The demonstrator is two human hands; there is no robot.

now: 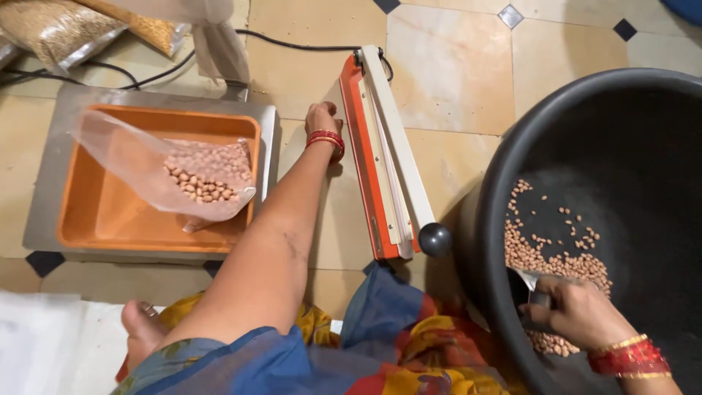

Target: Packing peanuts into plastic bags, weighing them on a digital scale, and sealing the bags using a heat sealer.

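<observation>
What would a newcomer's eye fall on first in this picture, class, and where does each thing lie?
First, the big dark tub at right, where the right hand holds a metal scoop among peanuts. Next, the orange tray at left, carrying a clear bag of peanuts. Between them the left hand rests on the tiled floor beside an orange-and-white bag sealer.

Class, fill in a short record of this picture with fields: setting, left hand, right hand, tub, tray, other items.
setting: tiled floor, person seated, seen from above
left hand: left hand rests on the floor between the scale and the sealer, holding nothing
right hand: right hand has its grip closed on a metal scoop inside the tub
tub: large dark tub holding peanuts
tray: orange tray on a metal scale, with a clear bag partly filled with peanuts
other items: orange and white heat sealer
</observation>
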